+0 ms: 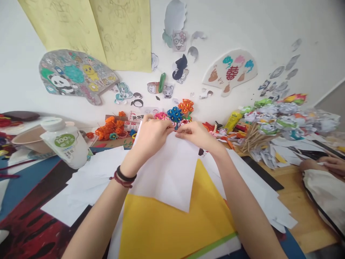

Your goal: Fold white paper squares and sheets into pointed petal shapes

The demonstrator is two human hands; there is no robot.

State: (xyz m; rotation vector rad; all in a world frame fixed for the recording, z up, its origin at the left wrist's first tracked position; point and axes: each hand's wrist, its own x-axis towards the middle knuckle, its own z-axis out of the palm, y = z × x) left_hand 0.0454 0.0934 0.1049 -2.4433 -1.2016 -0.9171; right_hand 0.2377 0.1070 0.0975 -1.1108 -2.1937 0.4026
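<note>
A white sheet of paper [167,172] hangs tilted from both hands in the middle of the view. My left hand [156,133] pinches its top edge, fingers closed. Close beside it, my right hand [195,135] is closed on the same edge, thumb and forefinger together. Below the white sheet lies a yellow sheet [175,223], partly covered by it. White papers [94,180] are spread to the left, and more white papers [258,187] lie on the right, partly behind my right forearm.
A white bottle [66,144] leans at the left beside a beige bowl [29,138]. Orange paper flowers [110,127] and a glue bottle [233,120] stand near the wall. Crumpled-paper flowers on sticks [250,138] lie at the right. Another person's hand [334,165] shows at the right edge.
</note>
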